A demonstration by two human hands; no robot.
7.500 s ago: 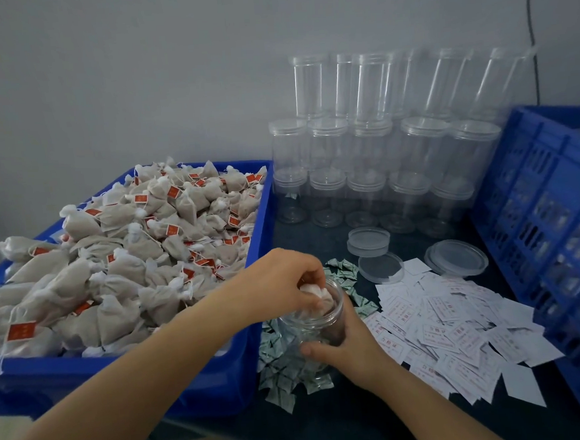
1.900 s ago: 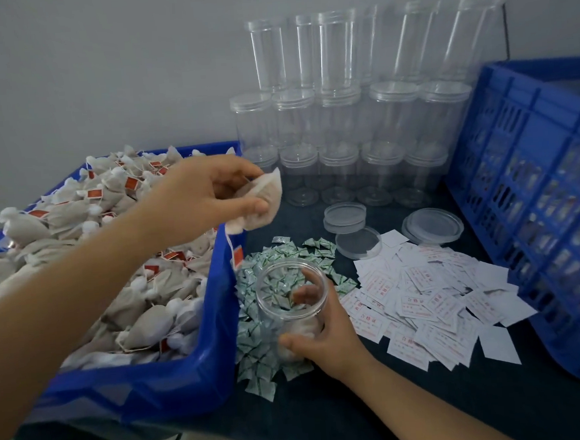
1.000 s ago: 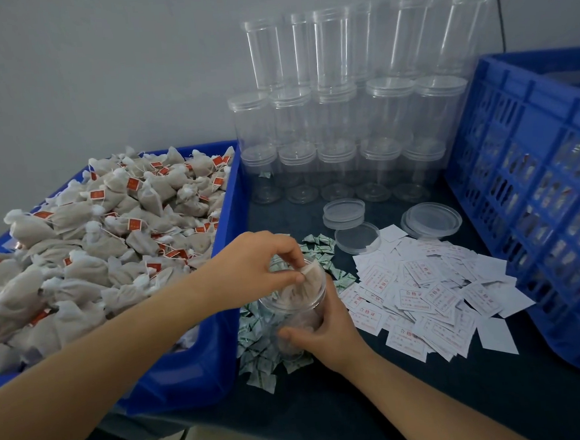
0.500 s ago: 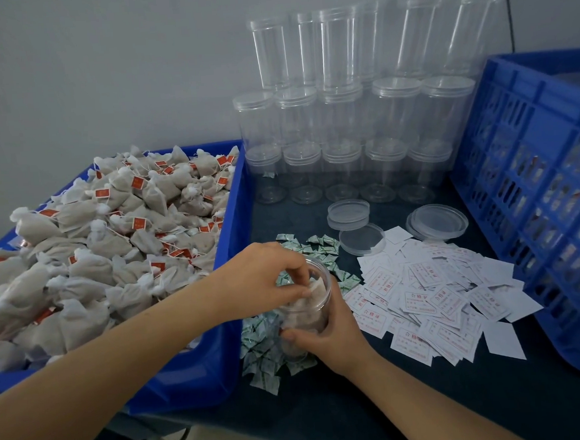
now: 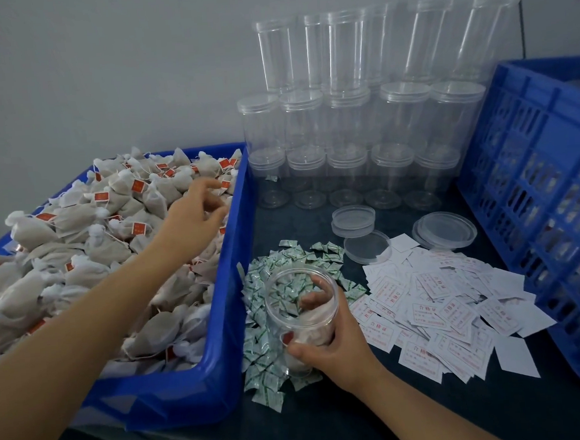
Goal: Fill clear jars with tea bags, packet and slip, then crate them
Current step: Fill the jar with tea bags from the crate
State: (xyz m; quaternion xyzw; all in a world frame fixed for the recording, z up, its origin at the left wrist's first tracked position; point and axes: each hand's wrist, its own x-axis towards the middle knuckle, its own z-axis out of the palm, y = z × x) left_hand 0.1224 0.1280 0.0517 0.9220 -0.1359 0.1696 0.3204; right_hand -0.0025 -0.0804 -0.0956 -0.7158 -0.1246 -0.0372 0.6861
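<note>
Head view: right hand (image 5: pixel 335 345) gripped an open clear jar (image 5: pixel 304 316) at its lower side, fingers curled round the wall, thumb toward the front. Jar stood tilted on the dark surface (image 5: pixel 330 419), mouth up toward the camera, sitting on the heap of small green-and-white packets (image 5: pixel 267 362). A few tea bags lay in its bottom, count unclear through the plastic. Left hand (image 5: pixel 196 219) hovered over the tea bags (image 5: pixel 78 255) in the blue bin (image 5: pixel 204 390), fingers loosely spread and slightly blurred, holding nothing visible; fingertips near the bags at the bin's right wall, contact cannot be told. Bin sat left of the jar, piled with beige bags carrying red tags. White printed slips (image 5: pixel 442 308) lay scattered right of the jar, just beside the packets. Loose clear lids (image 5: pixel 443 229) rested behind the slips. Stacked empty jars (image 5: pixel 343 120) stood at the back against the wall, lower rows lidded, top row tall and open. Blue crate (image 5: pixel 542 209) stood at the right edge, slotted wall facing the slips; inside mostly hidden.
</note>
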